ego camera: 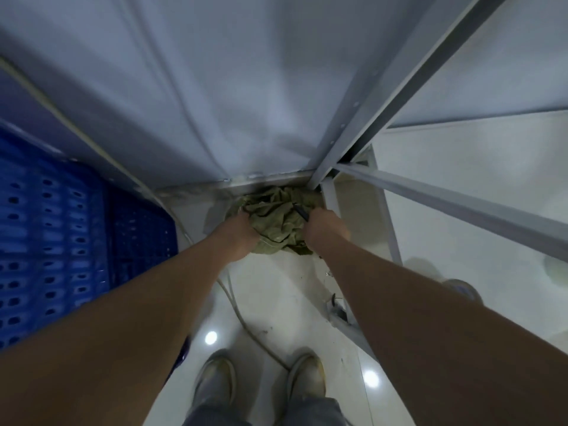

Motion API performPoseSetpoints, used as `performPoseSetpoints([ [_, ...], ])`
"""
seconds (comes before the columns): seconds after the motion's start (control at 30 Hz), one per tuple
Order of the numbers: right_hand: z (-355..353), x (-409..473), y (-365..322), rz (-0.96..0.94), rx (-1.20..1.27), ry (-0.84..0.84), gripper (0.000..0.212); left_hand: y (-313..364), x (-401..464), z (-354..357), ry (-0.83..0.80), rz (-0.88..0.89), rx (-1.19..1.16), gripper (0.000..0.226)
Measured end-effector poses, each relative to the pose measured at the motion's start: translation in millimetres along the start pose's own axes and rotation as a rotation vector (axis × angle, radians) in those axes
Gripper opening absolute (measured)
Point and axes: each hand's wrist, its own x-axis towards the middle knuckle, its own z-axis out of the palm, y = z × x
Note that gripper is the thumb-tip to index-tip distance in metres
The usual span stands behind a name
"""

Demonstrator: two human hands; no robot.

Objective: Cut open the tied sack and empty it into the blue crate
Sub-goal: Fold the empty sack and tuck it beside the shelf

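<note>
Now, sack: crumpled olive woven sack on the floor, right of the blue perforated plastic crate.
Hands: my left hand bunches sack cloth — my right hand clutches cloth plus a thin dark tool.
Tip: I'd pull fabric taut — blade away from fingers.

a grey metal shelving frame rises at the right, a pale wall panel behind it; a cable trails over the glossy tiled floor past two grey shoes
</note>
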Motion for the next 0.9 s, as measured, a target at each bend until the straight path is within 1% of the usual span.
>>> performPoseSetpoints([
  [0.1, -14, -24, -1, -0.008, 0.023, -0.007, 0.030, 8, -26, -15, 0.046, 0.053, 0.067, 0.038],
  [0.23, -34, -65, -4, -0.032, 0.039, -0.028, 0.030, 17, -62, -40, 0.181, 0.093, 0.042, 0.023],
  [0.33, -58, -105, -7, -0.099, -0.009, -0.008, 0.029, 35, -99, -64, 0.177, 0.117, 0.106, 0.032],
  [0.43, -88, -136, -17, -0.165, -0.083, 0.033, 0.028, 59, -135, -95, 0.186, 0.114, 0.172, 0.052],
  [0.5, -115, -162, -27, -0.197, -0.084, 0.090, 0.030, 77, -168, -120, 0.186, 0.149, 0.208, 0.058],
  [0.6, -165, -206, -46, -0.184, -0.027, 0.122, 0.036, 103, -221, -158, 0.194, 0.186, 0.323, 0.060],
  [0.67, -198, -239, -56, -0.150, 0.039, 0.113, 0.031, 120, -257, -180, 0.212, 0.198, 0.379, 0.058],
  [0.77, -243, -295, -63, -0.128, 0.105, 0.145, 0.024, 144, -311, -209, 0.236, 0.226, 0.411, 0.054],
  [0.9, -286, -379, -62, -0.173, 0.245, 0.143, 0.031, 176, -390, -245, 0.246, 0.267, 0.423, 0.061],
])
